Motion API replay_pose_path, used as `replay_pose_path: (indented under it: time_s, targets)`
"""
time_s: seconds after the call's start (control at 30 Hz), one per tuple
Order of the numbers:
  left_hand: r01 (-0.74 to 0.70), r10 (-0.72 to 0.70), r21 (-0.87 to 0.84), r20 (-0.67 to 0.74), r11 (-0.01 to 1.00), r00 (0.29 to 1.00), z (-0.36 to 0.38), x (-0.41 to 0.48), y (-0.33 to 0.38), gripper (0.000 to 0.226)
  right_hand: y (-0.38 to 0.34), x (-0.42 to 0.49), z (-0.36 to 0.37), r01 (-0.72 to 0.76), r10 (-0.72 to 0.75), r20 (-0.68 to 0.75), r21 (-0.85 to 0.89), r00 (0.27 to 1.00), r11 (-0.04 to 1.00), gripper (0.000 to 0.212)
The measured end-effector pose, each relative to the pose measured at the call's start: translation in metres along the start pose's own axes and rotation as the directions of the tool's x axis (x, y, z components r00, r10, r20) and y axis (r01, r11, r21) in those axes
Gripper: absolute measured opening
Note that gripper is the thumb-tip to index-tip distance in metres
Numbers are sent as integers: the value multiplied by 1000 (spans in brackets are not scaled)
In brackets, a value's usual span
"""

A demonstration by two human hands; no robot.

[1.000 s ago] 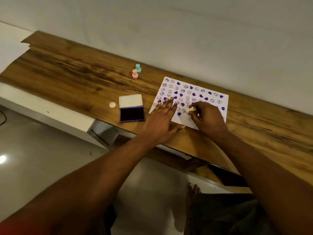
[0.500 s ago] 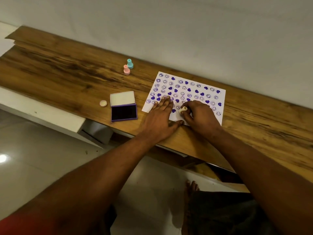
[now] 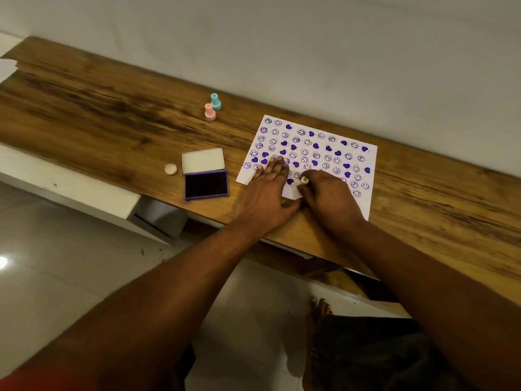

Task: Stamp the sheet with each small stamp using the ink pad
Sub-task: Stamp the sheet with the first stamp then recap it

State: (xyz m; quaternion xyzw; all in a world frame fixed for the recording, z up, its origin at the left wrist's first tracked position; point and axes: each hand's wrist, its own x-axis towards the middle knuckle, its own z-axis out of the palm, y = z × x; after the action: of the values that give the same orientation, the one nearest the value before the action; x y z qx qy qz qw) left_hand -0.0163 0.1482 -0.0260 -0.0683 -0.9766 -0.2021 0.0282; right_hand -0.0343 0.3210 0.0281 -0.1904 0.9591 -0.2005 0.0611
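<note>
I see the right hand [image 3: 329,198] pressing a small cream stamp [image 3: 304,180] on the sheet [image 3: 321,149] while the left hand [image 3: 265,198] pins the paper down.

The left hand lies flat, fingers straight, on the sheet's near-left part. At its three o'clock the right hand curls its fingers round the cream stamp, close to the paper's near edge. The sheet, full of purple smileys and hearts, lies on the wooden table [image 3: 112,131]. At the sheet's nine o'clock sits the ink pad [image 3: 206,185], lid open, with a round cap [image 3: 170,169] at the pad's nine o'clock. A pink stamp [image 3: 209,111] and a teal stamp [image 3: 216,101] stand upright together at the sheet's ten o'clock.
</note>
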Motion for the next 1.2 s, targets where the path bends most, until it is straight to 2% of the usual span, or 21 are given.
replay_pose_path:
  time_s: [0.23,0.5,0.77,0.83,0.9,0.97,1.07,1.13,1.2]
  targets:
    - [9,-9,-24,3,1000,1000,-2,-1,2,101,-2,8,-3,-7,6,-9,-79,1000,997,32]
    - [-1,1,-9,22,1000,1000,-6,-2,3,97,-5,3,3,-26,22,-54,-71,998,997,34]
    - [13,-12,-14,32,1000,999,-9,-3,6,97,-7,11,-3,-37,37,-7,-103,999,994,32]
    - [34,-33,-18,28,999,999,-10,-4,8,99,-6,14,-9,-73,73,-58,-10,996,997,29]
    - [56,-56,-31,21,998,998,-13,-3,10,104,-4,14,-16,-98,143,-214,209,966,973,24]
    - [57,-57,-57,12,997,998,-19,-2,12,109,2,15,-26,-111,282,-305,474,910,873,24]
    - [26,-33,-96,-65,995,997,-36,-5,11,106,8,19,-34,-138,462,-228,762,857,632,23]
    - [6,-23,-122,-134,992,991,-49,-11,7,101,6,24,-35,-151,510,-207,805,835,574,20]
    - [2,-32,-155,-191,988,981,-64,-18,-3,95,0,30,-30,-156,506,-183,817,843,555,19]
